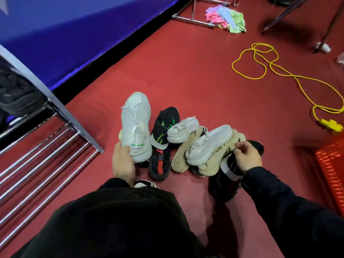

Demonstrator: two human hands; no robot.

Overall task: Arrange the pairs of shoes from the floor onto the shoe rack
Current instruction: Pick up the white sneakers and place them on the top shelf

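My left hand (123,161) grips the white shoe's (135,123) heel, toe pointing away. My right hand (247,157) pinches a black shoe (229,172). No writing is legible.

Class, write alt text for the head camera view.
A person's left hand holds a white knit sneaker by its heel while the right hand grips a black shoe, above a pile of shoes on red carpet, beside a metal shoe rack.

An indoor hall (perhaps staged): red carpet (186,75), blue panel wall (65,34).
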